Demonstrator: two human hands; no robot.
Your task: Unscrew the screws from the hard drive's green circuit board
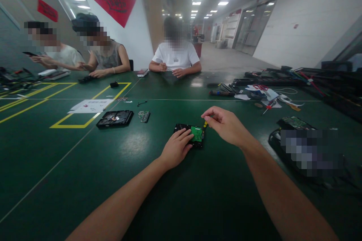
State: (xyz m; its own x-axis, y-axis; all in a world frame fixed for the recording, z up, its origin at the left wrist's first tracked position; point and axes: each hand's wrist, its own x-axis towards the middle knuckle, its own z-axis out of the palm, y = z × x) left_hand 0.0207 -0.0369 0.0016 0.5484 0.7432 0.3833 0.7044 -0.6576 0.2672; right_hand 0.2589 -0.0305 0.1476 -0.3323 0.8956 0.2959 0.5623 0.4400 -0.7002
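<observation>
Black unit with green board (196,134) laid flat on worktop (215,184), partly covered by left hand (177,147), just left of and below right hand (225,125). Unit touched by left fingers, spread loosely, nothing gripped. Yellow tool (205,124) pinched upright-ish in right fingertips at unit's right edge; tip contact can't be confirmed.

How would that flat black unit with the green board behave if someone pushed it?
The boxy black unit is probably stiff. Lying flat and low, it would likely slide rather than tip. Its exposed green board may be fragile.
</observation>
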